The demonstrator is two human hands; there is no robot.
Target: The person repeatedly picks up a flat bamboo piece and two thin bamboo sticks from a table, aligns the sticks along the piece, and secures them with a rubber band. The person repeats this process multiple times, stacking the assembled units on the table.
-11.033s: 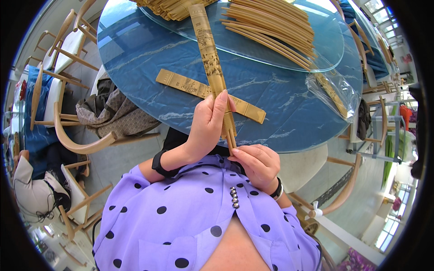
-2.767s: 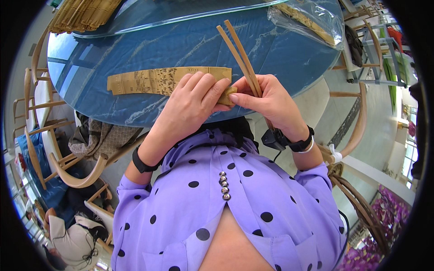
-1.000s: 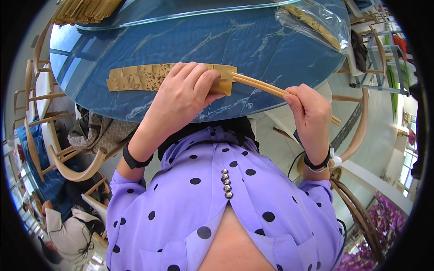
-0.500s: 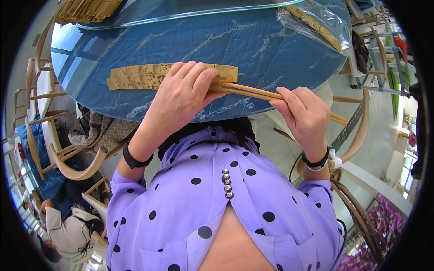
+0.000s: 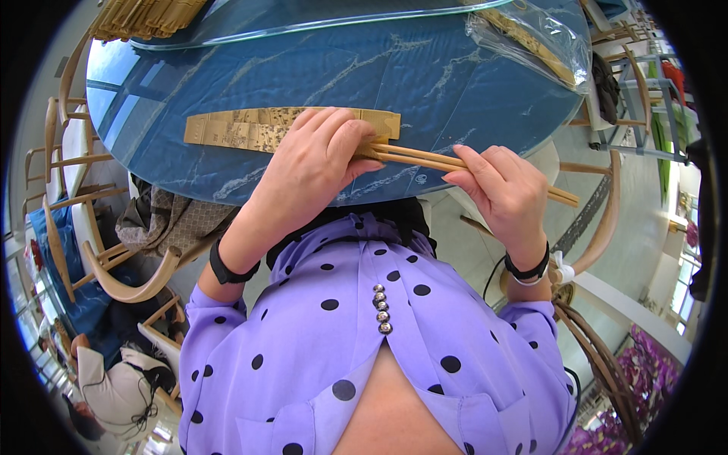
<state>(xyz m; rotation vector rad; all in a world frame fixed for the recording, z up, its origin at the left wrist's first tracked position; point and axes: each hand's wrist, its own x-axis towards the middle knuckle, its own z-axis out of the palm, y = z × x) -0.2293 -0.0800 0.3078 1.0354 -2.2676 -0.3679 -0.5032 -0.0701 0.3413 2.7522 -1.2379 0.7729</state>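
A pair of light wooden chopsticks (image 5: 425, 158) slants across the table's near edge. My right hand (image 5: 500, 189) pinches them between thumb and fingers, and their far ends stick out beyond it. Their left ends go into a gold paper chopstick sleeve under my left hand (image 5: 315, 152), whose fingers close around the sleeve's mouth. Gold patterned paper sleeves (image 5: 227, 129) lie flat on the blue table, reaching out to the left of that hand; their right end shows past my knuckles. How the held sleeve overlaps the others is hidden by my fingers.
The round blue table (image 5: 364, 76) has a glass turntable (image 5: 303, 34) at the far side. A bundle of gold sleeves (image 5: 148, 17) is at the far left. A clear plastic bag (image 5: 531, 45) with gold sleeves lies far right. Wooden chairs (image 5: 136, 280) stand around.
My right hand has shifted slightly left, and the chopsticks sit a little deeper in the sleeve. At the left, the gold paper ends now line up more closely.
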